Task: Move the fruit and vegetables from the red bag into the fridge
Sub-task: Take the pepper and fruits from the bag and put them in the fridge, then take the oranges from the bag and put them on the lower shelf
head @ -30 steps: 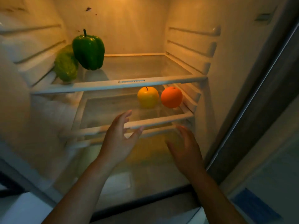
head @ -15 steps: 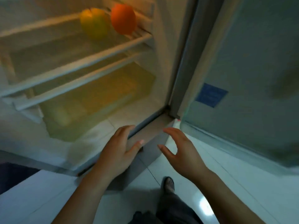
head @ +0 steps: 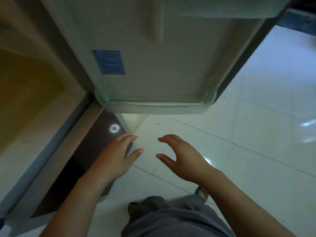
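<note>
The fridge's lit interior (head: 25, 103) shows only as a yellowish slice at the left edge, and no fruit or vegetable is in sight. Its open door (head: 153, 57), pale inside with a blue label (head: 109, 62), fills the top middle. My left hand (head: 118, 154) hovers over the dark strip at the fridge's foot, fingers apart and holding nothing. My right hand (head: 181, 158) hangs beside it over the floor, fingers curled apart, also with nothing in it. The red bag is out of view.
Glossy white floor tiles (head: 248, 134) spread to the right and below the door. My grey trousers (head: 171, 218) and one patterned shoe (head: 202, 193) are at the bottom. A dark object (head: 301, 21) sits at the top right corner.
My view has swung right and down, away from the shelves with the pepper, apple and orange, to the door and floor. Both hands stay apart and hold nothing.
</note>
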### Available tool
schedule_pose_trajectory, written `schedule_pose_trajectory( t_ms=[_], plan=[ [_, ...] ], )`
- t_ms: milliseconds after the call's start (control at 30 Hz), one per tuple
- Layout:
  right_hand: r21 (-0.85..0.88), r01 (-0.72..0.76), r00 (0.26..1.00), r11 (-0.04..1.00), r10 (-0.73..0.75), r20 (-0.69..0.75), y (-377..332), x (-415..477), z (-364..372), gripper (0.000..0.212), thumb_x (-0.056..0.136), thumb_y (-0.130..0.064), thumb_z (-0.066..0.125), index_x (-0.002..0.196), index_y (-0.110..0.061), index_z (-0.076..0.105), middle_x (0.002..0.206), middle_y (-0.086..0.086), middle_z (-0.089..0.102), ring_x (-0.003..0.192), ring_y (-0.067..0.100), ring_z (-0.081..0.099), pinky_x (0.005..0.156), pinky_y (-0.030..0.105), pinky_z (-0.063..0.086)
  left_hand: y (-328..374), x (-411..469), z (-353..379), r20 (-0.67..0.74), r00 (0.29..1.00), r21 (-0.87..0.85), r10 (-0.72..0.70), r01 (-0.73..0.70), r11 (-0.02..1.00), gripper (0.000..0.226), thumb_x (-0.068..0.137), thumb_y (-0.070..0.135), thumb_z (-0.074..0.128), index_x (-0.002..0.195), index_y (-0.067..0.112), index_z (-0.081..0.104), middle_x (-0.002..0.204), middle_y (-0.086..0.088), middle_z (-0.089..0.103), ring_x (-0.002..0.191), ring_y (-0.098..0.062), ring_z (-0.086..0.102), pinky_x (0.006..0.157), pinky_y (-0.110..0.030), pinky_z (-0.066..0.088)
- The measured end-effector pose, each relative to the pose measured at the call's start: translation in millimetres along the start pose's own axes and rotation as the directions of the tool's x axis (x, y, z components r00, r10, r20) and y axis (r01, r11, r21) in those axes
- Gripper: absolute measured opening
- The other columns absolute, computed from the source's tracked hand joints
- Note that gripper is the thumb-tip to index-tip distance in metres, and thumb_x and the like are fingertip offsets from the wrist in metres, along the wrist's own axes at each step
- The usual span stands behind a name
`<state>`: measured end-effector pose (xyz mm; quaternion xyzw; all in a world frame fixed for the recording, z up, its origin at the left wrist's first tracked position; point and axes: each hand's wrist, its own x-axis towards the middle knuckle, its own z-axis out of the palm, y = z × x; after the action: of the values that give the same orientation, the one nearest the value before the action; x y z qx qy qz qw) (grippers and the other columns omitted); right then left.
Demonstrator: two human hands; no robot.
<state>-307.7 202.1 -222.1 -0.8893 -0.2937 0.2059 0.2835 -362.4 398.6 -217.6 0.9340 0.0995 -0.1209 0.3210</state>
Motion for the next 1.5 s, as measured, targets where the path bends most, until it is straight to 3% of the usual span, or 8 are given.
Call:
schedule_pose_trajectory(
  t_ms=[200,333,433,733,967,1133,1267,1500],
  plan=[
    [-0.002,-0.133,0.987,0.991,0.133,-0.094,128.3,-60.1,-92.0,0.047,0.091,-0.046,0.050,0.133,-0.026,0.044,0.137,-0.011,0.044,0.120,0.007,0.046,0.094,0.014,0.034,119.0,72.6,81.6,0.087,0.994,-0.012,0.066,-0.065,0.998,0.047,0.090,0.042,0.051,0.132,0.023,0.046,0.140,0.006,0.042,0.126,-0.009,0.040,0.096,-0.018,0.028],
    [0.030,-0.258,0.941,0.966,0.258,-0.219,217.2,-98.7,-159.7,0.044,0.091,-0.043,0.051,0.131,-0.025,0.047,0.134,-0.011,0.046,0.118,0.007,0.047,0.089,0.014,0.033,224.3,129.2,144.6,0.180,0.965,0.004,0.192,-0.196,0.981,0.046,0.088,0.047,0.050,0.130,0.026,0.047,0.139,0.007,0.045,0.125,-0.009,0.042,0.098,-0.020,0.030],
    [0.069,-0.293,0.915,0.954,0.301,-0.271,255.1,-109.1,-199.8,0.042,0.091,-0.043,0.051,0.129,-0.026,0.047,0.132,-0.012,0.048,0.115,0.003,0.047,0.088,0.014,0.033,278.8,156.1,162.9,0.199,0.959,0.007,0.201,-0.207,0.978,0.047,0.089,0.048,0.049,0.131,0.026,0.046,0.139,0.008,0.043,0.125,-0.009,0.042,0.096,-0.019,0.029],
    [0.105,-0.247,0.936,0.963,0.265,-0.232,341.4,-40.5,-272.9,0.041,0.090,-0.046,0.051,0.127,-0.029,0.048,0.129,-0.017,0.048,0.113,0.000,0.047,0.086,0.014,0.035,340.9,249.2,183.2,0.083,0.986,-0.057,0.142,-0.137,0.989,0.044,0.088,0.047,0.051,0.128,0.027,0.047,0.134,0.011,0.046,0.120,-0.006,0.044,0.094,-0.020,0.034],
    [-0.062,-0.190,0.973,0.980,0.179,-0.148,392.6,64.1,-354.7,0.042,0.091,-0.047,0.048,0.129,-0.030,0.046,0.134,-0.012,0.046,0.115,0.005,0.048,0.088,0.014,0.034,377.3,357.9,169.8,-0.020,0.992,0.031,0.125,-0.124,0.992,0.050,0.089,0.050,0.046,0.133,0.027,0.041,0.140,0.009,0.039,0.123,-0.010,0.043,0.100,-0.032,0.040],
    [-0.098,-0.071,0.991,0.993,0.059,-0.117,405.1,140.6,-407.4,0.042,0.091,-0.046,0.048,0.129,-0.029,0.046,0.134,-0.014,0.046,0.114,0.003,0.048,0.086,0.013,0.036,401.9,417.1,145.0,-0.123,0.992,0.030,0.019,-0.015,0.999,0.049,0.090,0.049,0.045,0.134,0.028,0.039,0.142,0.010,0.038,0.125,-0.012,0.042,0.099,-0.032,0.041],
    [-0.071,0.028,0.998,0.997,-0.031,-0.051,410.7,199.8,-418.1,0.041,0.090,-0.046,0.049,0.128,-0.031,0.047,0.131,-0.018,0.046,0.110,-0.001,0.048,0.078,0.006,0.033,397.4,440.1,138.2,-0.193,0.969,-0.010,-0.154,0.156,0.988,0.047,0.091,0.046,0.045,0.134,0.029,0.039,0.141,0.013,0.037,0.123,-0.008,0.043,0.094,-0.024,0.040],
    [-0.027,0.295,0.932,0.955,-0.281,0.227,405.1,330.2,-409.9,0.042,0.090,-0.047,0.049,0.128,-0.030,0.048,0.131,-0.015,0.048,0.112,0.001,0.048,0.086,0.011,0.033,359.2,490.3,118.4,-0.275,0.828,-0.157,-0.488,0.463,0.873,0.047,0.090,0.046,0.047,0.133,0.028,0.040,0.140,0.010,0.040,0.123,-0.011,0.043,0.096,-0.028,0.041]
  ],
)
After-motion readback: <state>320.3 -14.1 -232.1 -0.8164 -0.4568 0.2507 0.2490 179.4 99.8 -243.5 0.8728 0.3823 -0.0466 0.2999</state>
